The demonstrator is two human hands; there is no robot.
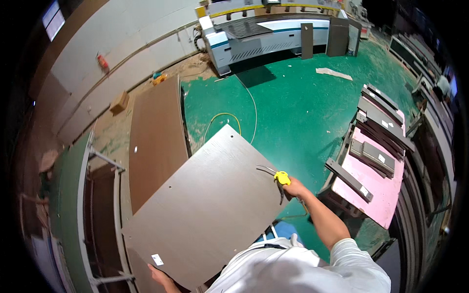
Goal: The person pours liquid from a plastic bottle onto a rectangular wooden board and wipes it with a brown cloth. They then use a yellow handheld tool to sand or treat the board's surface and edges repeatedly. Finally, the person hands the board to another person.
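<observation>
A large grey-brown board [210,195] with small drilled holes lies slantwise in front of my body. A white label [157,260] sticks to it near its lower left corner. Beside that label, my left hand [159,277] grips the board's edge, its fingers partly hidden by the board. My right hand [295,188] is closed round a yellow air blow gun [282,177] with a black lever, at the board's right edge. The gun's thin bent metal nozzle points left over the board's surface. Whether my right hand also touches the board I cannot tell.
Left of the board lies a stack of brown panels [156,132], with a metal rack [118,205] nearer me. A pink-topped table [381,193] with several dark strips stands right. A hose [255,110] crosses the green floor toward a large white-and-blue machine [268,44].
</observation>
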